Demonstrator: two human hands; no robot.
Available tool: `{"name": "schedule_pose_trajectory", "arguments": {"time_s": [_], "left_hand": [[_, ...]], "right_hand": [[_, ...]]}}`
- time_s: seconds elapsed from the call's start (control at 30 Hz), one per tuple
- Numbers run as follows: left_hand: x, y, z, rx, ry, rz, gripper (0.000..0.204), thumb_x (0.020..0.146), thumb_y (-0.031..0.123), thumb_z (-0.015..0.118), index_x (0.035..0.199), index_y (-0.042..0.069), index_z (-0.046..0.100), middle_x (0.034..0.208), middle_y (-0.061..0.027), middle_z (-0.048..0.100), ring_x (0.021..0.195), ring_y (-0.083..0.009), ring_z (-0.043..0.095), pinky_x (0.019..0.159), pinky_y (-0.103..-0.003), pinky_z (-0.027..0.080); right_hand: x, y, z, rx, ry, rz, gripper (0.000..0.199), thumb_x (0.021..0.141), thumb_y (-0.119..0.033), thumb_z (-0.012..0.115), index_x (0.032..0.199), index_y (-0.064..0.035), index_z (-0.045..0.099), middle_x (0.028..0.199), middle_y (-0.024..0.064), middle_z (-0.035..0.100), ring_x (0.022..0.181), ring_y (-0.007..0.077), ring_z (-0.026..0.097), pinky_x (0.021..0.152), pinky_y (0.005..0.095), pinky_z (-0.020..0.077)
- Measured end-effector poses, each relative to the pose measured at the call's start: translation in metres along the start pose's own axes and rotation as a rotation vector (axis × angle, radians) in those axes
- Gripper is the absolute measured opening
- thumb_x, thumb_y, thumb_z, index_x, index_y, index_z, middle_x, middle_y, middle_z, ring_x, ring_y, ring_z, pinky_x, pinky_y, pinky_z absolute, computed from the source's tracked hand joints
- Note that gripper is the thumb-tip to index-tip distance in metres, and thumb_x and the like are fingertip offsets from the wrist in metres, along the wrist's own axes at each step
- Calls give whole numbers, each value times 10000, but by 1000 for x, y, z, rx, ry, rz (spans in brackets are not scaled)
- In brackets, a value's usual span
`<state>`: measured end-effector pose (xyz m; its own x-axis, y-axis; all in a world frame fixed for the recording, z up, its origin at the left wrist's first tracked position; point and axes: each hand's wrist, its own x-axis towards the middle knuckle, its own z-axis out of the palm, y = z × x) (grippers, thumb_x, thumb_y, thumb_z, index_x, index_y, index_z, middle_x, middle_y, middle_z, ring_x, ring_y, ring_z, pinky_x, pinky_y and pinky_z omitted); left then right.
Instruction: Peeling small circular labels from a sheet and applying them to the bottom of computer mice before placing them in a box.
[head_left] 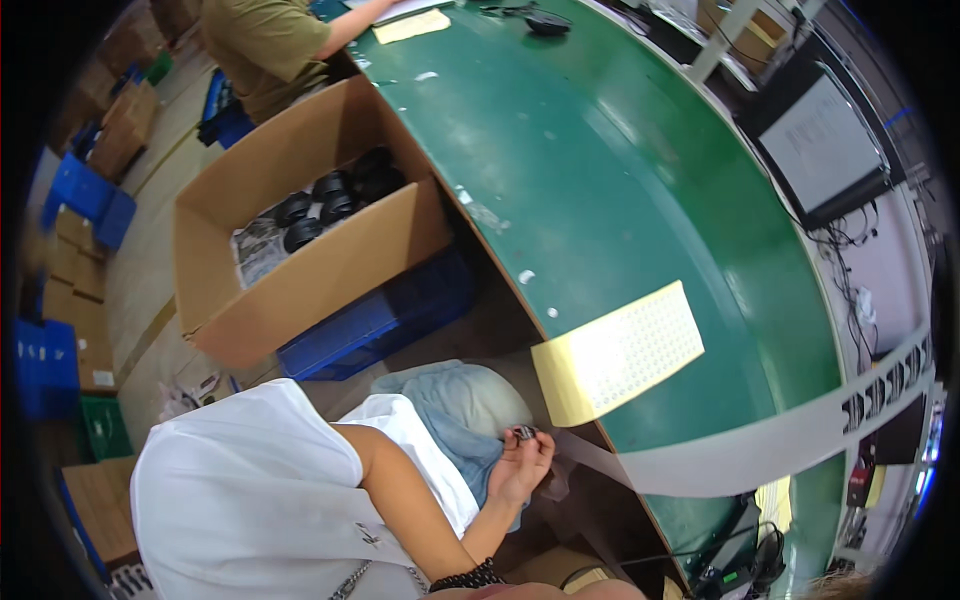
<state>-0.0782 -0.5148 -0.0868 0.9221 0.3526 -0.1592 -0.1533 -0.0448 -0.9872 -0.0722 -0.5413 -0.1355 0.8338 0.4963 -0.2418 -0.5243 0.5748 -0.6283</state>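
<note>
My right hand (520, 470) is palm up beside my jeans-covered leg, near the green worktable's edge. Its curled fingers pinch a small dark, shiny piece (525, 432), too small to identify. My left forearm (405, 495) comes out of a white sleeve and passes in front of the right one. A black beaded bracelet (468, 577) circles that wrist at the bottom edge, where the left hand's fingers are out of sight. On the table near the right hand lies a yellow-backed sheet (625, 350) covered with rows of small round stickers, one edge bent over the side.
An open cardboard box (310, 300) with several black round parts (335, 195) stands beside the green table (590, 200), above a blue crate (375, 320). A translucent strip (720, 465) crosses the table's near end. A monitor (825, 140) stands right. Another person (265, 50) works far left.
</note>
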Motion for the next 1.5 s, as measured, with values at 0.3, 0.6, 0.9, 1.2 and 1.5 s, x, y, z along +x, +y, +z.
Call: {"name": "schedule_pose_trajectory", "arguments": {"time_s": [0.3, 0.6, 0.9, 1.2, 1.5], "left_hand": [[-81, -125, -11, 759, 773, -1234, 276, 1070, 250, 510, 876, 89, 624, 843, -13, 604, 816, -87, 530, 694, -206, 435], [-71, -129, -3, 1195, 813, -1253, 514, 1120, 349, 352, 726, 72, 533, 643, -53, 502, 625, -184, 510, 637, -266, 414], [-68, -141, 4, 1142, 879, -1182, 465, 1097, 325, 391, 715, 88, 512, 635, -49, 466, 622, -176, 492, 633, -285, 428], [-67, -142, 5, 1164, 837, -1130, 452, 1069, 301, 423, 661, 108, 446, 622, -53, 460, 582, -165, 471, 609, -286, 413], [-68, -141, 7, 1252, 760, -1126, 480, 1070, 319, 422, 633, 120, 420, 608, -56, 474, 558, -155, 453, 595, -281, 398]], "right_hand": [[4, -3, -6, 62, -15, 68, 219, 957, -13, 644, 1164, -70, 600, 1044, 125, 655, 984, 260, 646, 902, 374, 563], [6, -4, -6, 122, -50, 73, 213, 961, -14, 636, 1165, -62, 597, 1042, 128, 643, 985, 261, 647, 910, 378, 563], [6, -4, -5, 120, -52, 76, 211, 964, -22, 641, 1166, -68, 599, 1045, 115, 639, 986, 254, 647, 917, 374, 564], [8, -3, -4, 156, -21, 74, 203, 956, 14, 627, 1151, -39, 602, 1044, 137, 664, 981, 274, 673, 911, 378, 574], [8, -4, -6, 128, -31, 93, 260, 954, -10, 652, 1203, -63, 596, 1053, 103, 644, 1003, 238, 654, 915, 357, 573]]}}
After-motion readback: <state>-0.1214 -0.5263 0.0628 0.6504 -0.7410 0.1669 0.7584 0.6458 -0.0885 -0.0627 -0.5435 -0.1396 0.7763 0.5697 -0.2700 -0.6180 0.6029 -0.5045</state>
